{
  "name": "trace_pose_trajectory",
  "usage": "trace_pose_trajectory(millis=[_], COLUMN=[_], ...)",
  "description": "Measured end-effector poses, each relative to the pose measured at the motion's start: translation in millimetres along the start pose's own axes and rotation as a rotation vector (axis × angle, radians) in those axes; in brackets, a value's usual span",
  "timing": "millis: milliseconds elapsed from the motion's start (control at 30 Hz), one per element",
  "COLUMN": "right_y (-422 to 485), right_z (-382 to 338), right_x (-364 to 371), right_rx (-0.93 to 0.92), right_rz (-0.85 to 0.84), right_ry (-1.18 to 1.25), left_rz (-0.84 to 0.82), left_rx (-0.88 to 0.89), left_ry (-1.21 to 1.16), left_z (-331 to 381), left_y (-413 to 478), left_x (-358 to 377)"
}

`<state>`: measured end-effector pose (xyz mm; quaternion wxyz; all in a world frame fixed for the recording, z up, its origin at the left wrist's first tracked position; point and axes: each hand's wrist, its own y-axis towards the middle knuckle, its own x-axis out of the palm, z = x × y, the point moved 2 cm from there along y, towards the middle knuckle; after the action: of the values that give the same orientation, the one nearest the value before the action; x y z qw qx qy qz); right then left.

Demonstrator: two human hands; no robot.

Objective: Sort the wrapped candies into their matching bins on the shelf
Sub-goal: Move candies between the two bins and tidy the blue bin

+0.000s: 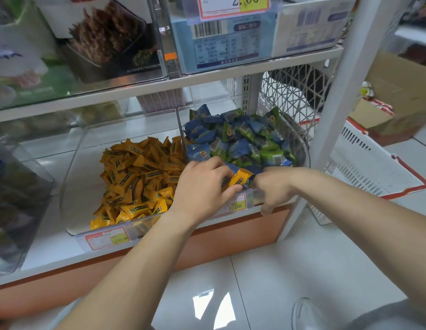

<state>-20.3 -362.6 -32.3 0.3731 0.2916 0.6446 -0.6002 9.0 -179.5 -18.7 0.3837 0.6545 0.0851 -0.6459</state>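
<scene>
I'm pinching a yellow wrapped candy (240, 177) between the thumb and curled fingers of my left hand (202, 186). It is a stray among the blue and green candies (233, 139), and I judge it belongs in the yellow candy bin (71, 163) left of my fingers. My right hand (271, 186) is curling over the front lip beside it, probably bracing. I cannot tell whether it's gripping anything.

Both bare forearms are stretched forward, the hands brought close together. The left hand (202, 186) is curled, with a yellow candy (240, 177) pinched between thumb and fingers. The right hand (272, 189) is turned palm down, fingers bent — whether anything is grasped cannot be made out.
</scene>
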Motion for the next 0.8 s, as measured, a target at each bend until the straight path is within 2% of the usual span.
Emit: trace_pose_trajectory(millis=[67,167,367,467,567,700,800], right_y=[-1,-7,-23,-31,-38,-45,-54], right_z=[1,5,15,19,23,28,27], right_x=[-1,-1,4,4,6,1,-8], right_rx=[-0.017,-0.089,-0.119,-0.161,-0.17,-0.161,-0.221], right_rz=[-0.012,0.137,0.345,0.496,0.567,0.708,0.745], right_ry=[0.016,0.07,0.328,0.559,0.667,0.949,1.105], left_rz=[0.008,0.009,0.0,0.008,0.012,0.049,0.081], left_rx=[0.007,0.014,-0.005,-0.04,-0.101,-0.174,-0.208], left_ry=[-0.004,-0.007,-0.03,-0.057,-0.085,-0.206,-0.372], left_z=[-1,-2,-2,1,5,8,12], left_y=[-1,-1,0,2,6,8,11], left_x=[0,0,-1,-2,-4,-6,-10])
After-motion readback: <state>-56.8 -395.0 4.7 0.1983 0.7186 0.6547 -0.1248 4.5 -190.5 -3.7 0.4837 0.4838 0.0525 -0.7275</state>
